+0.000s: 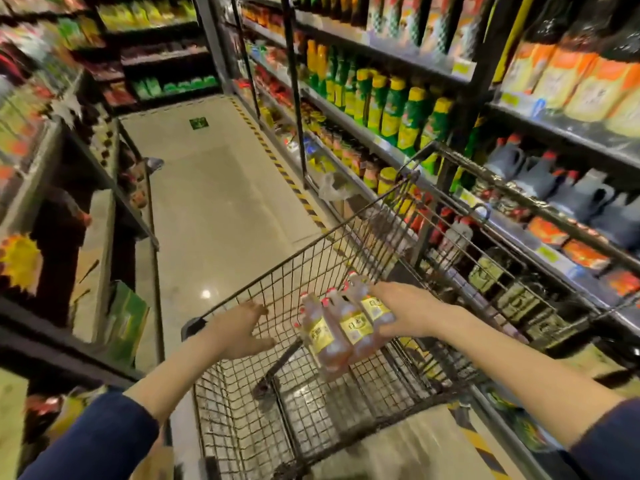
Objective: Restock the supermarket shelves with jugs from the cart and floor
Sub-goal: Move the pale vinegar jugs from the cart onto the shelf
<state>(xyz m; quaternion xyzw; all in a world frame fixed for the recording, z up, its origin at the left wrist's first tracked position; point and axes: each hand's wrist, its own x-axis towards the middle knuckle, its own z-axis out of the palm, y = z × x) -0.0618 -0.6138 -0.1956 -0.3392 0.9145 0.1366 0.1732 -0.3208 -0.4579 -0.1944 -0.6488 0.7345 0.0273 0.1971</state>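
right hand [405, 311] grasps three-jug pack [341, 329] over cart [311, 258], lower centre | left hand [244, 329] released, fingers spread | shelving pending, cart otherwise near-empty

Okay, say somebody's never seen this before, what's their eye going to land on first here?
Probably the right hand gripping three amber bottles with yellow labels and red caps over the black wire shopping cart in the lower middle. The left hand is spread open beside the cart's left rim. On the right, metal shelves carry a row of green-and-yellow bottles and, lower, dark grey handled jugs with red caps.
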